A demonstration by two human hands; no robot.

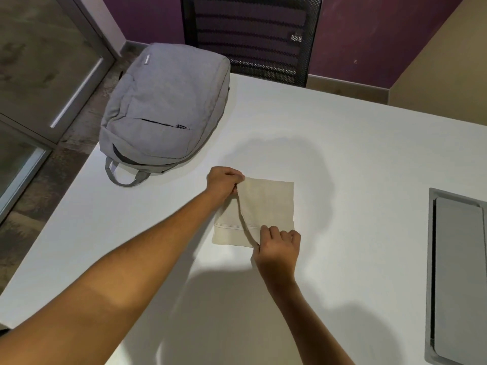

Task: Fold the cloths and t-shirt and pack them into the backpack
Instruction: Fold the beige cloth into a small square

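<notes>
Head view: a beige cloth (266, 204) lies at the centre of the frame on a white table (355, 154), partly folded; the left hand (224, 181) pinches its upper left corner, fingers curled on the fabric; the right hand (278, 247) pinches the lower edge of the folded flap, which rises slightly above the bottom layer; a grey backpack (166, 104) lies flat in the upper left, apart from the cloth, its handle toward the viewer; a black mesh chair (253, 35) stands behind the table; a grey panel (458, 280) is set into the table at right.
</notes>
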